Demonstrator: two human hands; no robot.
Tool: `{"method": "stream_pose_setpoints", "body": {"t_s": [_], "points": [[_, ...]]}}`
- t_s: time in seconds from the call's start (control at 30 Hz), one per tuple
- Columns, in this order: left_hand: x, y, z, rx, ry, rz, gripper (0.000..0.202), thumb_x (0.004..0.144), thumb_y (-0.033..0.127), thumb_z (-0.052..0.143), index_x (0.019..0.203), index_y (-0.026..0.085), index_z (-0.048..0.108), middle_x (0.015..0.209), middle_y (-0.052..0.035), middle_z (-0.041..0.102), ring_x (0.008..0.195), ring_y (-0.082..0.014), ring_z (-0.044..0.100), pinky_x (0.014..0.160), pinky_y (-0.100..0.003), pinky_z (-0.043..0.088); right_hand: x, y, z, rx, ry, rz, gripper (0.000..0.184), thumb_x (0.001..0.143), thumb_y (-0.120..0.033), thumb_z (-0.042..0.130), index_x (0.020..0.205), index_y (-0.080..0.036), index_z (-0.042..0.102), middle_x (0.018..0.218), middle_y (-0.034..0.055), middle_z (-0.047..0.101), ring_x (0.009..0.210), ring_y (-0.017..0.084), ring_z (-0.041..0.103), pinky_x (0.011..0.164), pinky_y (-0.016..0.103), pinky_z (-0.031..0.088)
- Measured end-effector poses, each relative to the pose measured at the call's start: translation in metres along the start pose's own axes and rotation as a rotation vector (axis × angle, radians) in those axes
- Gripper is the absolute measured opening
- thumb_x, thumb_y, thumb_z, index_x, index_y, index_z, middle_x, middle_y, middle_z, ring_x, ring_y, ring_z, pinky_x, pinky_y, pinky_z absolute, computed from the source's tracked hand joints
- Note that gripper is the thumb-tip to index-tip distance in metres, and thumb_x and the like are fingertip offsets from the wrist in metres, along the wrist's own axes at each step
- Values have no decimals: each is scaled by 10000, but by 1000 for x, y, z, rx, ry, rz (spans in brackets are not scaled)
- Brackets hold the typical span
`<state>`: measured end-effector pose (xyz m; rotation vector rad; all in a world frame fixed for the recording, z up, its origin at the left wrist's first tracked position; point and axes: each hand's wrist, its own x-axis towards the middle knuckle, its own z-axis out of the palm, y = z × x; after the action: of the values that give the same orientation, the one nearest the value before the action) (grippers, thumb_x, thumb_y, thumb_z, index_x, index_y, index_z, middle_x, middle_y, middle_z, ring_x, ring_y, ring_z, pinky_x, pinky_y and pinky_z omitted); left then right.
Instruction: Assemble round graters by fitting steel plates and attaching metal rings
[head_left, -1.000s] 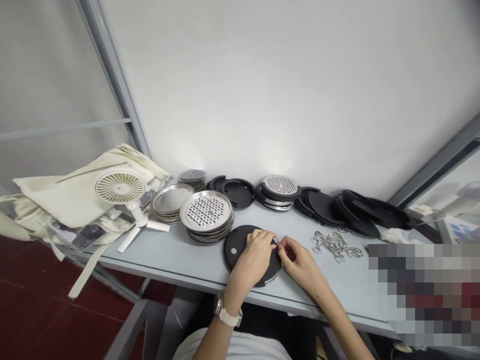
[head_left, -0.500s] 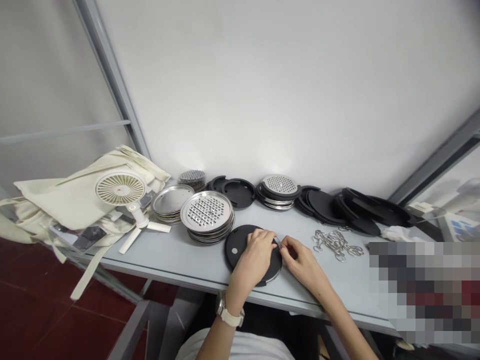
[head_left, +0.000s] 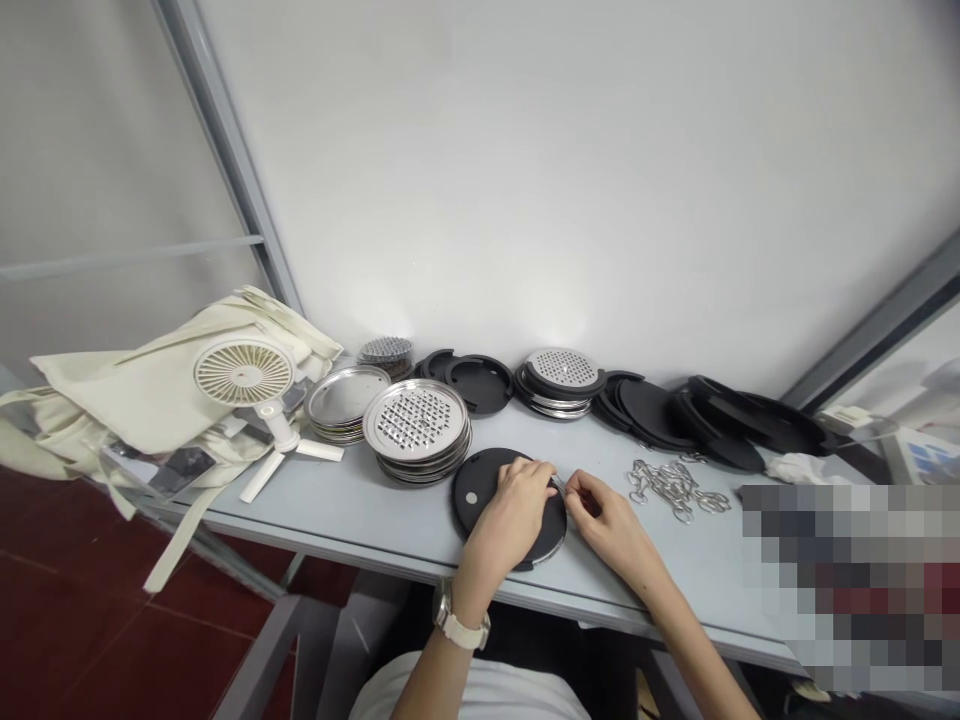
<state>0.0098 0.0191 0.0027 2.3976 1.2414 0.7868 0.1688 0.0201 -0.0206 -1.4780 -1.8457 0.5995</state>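
A round black disc point(head_left: 472, 520) with a small pale dot lies on the table in front of me, a thin metal rim showing at its lower right edge. My left hand point(head_left: 517, 505) presses on its upper right part, fingers together and bent, gripping it near the edge. At that right edge my right hand point(head_left: 609, 525) pinches a thin metal wire loop point(head_left: 560, 482), mostly hidden by the fingers. Whether the loop passes through the disc I cannot tell. To the right lies a pile of similar wire loops point(head_left: 675, 488).
Left of the disc stands a stack of round metal grater plates point(head_left: 417, 425), with plain metal plates point(head_left: 346, 398) behind. Black round holders point(head_left: 654, 412) line the wall, with a perforated plate point(head_left: 562, 368) among them. A white fan point(head_left: 245, 372) and cream bag point(head_left: 142, 395) occupy the left end.
My right hand has shifted very slightly at the disc's edge, fingertips still pinching the wire loop. The left hand stays on the disc. The whole view has moved a little.
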Motion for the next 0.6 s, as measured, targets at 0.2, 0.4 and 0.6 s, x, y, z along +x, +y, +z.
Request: {"method": "stream_pose_setpoints", "body": {"t_s": [0.2,0.4,0.6], "points": [[1,-1,2,0,-4,3,168,946,139,392,1038,196,520,1038,-37,596,1005,-192,488,888,-327,385,1,1,0,-16,-5,16,135,797,-267,404,673,-220,377,598,-54,405,571,124,407,576,245,335],[0,-1,1,-5,-4,7,151,945,144,394,1004,191,526,1046,-42,596,1006,-194,494,888,-330,391,0,3,0,-1,-3,19,141,797,-271,400,670,-221,366,594,-56,398,568,123,406,572,243,337],[0,0,-1,-3,-7,6,202,957,186,379,1110,204,509,1074,-45,590,1028,-199,485,916,-348,386,-1,0,-1,-30,-12,-15,161,808,-266,401,662,-224,347,588,-54,404,559,124,406,562,241,337]]}}
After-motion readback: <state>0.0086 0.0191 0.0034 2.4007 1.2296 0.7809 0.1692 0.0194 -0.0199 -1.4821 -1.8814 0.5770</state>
